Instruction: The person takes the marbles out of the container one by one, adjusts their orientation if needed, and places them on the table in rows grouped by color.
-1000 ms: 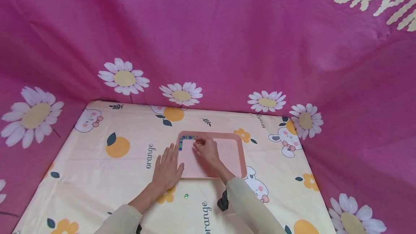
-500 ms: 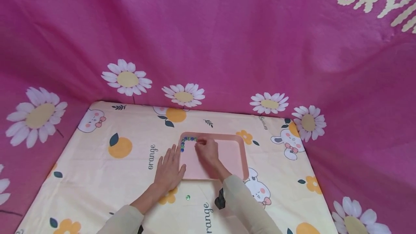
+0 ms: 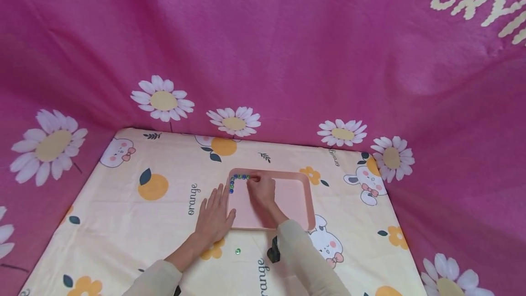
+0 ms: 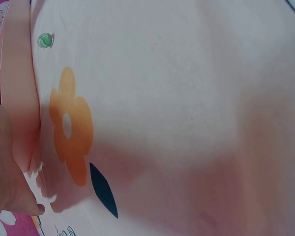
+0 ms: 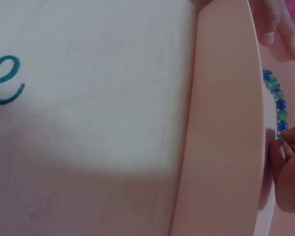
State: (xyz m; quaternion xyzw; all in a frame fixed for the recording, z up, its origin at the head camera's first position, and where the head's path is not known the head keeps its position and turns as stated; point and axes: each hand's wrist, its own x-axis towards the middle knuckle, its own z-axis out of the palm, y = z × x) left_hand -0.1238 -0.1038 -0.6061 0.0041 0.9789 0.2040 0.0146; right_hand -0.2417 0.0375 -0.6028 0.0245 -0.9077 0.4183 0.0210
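Inside the pink tray (image 3: 287,202), glass marbles (image 5: 281,104) in blue and green run in a bent line along the left and far walls. My right hand (image 3: 263,192) reaches into the tray and pinches a green marble (image 5: 280,137) at the right end of that line. Its fingertips sit right beside a blue marble (image 5: 282,126). My left hand (image 3: 212,214) lies flat with straight fingers along the tray's left wall, thumb near the front corner. A single green marble (image 4: 45,40) lies on the cloth in front of the tray, between the two forearms.
A cream cloth (image 3: 164,236) printed with oranges, flowers and rabbits covers the table. Behind and at the sides hangs a magenta curtain (image 3: 263,49) with daisies. The tray's raised wall (image 5: 226,118) stands between the right wrist camera and the marbles.
My right hand stays at the end of the marble line, its forearm swinging slightly left. My left hand keeps its place on the tray. The head view has shifted a little.
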